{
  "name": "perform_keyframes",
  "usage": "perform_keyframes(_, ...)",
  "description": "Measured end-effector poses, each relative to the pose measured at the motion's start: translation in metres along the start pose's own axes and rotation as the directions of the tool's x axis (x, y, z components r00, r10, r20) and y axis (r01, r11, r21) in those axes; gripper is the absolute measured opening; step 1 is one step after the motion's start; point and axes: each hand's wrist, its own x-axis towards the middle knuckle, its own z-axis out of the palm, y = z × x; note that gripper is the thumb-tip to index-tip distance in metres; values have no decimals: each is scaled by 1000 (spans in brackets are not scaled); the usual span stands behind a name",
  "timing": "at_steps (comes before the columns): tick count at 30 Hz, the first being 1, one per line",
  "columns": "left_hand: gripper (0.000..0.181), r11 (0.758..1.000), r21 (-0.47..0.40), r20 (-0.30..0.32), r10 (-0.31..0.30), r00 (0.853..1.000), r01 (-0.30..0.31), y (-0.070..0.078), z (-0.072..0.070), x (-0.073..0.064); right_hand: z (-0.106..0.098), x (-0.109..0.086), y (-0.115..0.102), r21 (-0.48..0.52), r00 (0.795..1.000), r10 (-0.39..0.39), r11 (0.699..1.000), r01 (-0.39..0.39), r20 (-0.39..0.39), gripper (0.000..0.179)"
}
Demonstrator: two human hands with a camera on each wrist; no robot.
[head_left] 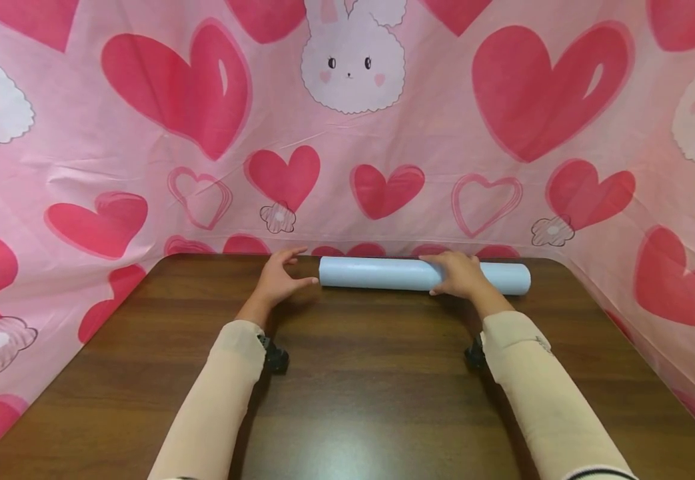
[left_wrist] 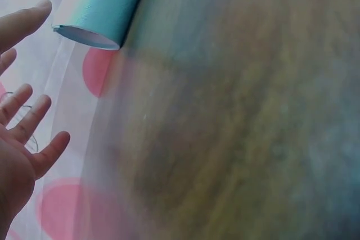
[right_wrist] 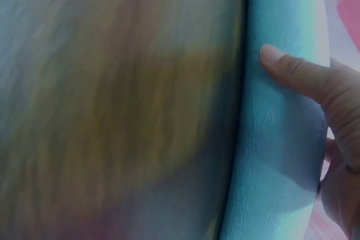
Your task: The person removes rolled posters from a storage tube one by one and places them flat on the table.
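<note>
A long light blue roll with a smooth, faintly creased surface lies crosswise along the far edge of the table. My right hand grips it right of its middle. In the right wrist view the thumb lies along the near side, with the other fingers behind the roll, partly hidden. Just off the left end, my left hand holds nothing, its thumb and fingers spread apart. The left wrist view shows that end of the roll with a pale round face, close to the thumb.
The brown wood-grain table reaches back to a pink cloth printed with hearts and rabbits, which encloses the far side and both flanks. Dark wrist cameras sit under the left wrist and right wrist.
</note>
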Motion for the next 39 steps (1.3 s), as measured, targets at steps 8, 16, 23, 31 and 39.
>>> perform_keyframes(8, 73, 998, -22, 20, 62, 998, -61, 11, -4, -5, -3, -11, 4, -7, 999, -40, 999, 40, -17, 85)
perform_keyframes(16, 74, 995, -53, 48, 87, 995, -85, 17, -6, -10, -7, -23, 6, -8, 995, -86, 996, 85, -51, 83)
perform_keyframes(23, 69, 987, -135, 88, 100, 991, -88, 23, -10, -14, -11, -33, 3, -35, 980, -150, 989, 147, -127, 82)
perform_keyframes(31, 69, 910, -400, 220, -25, 975, 113, 32, -13, -25, -12, -44, 4, -25, 945, -218, 976, 218, -244, 83)
perform_keyframes(39, 66, 761, -624, 263, -11, 965, 178, 41, -5, -38, -12, -48, 1, -24, 901, -277, 958, 286, -333, 84)
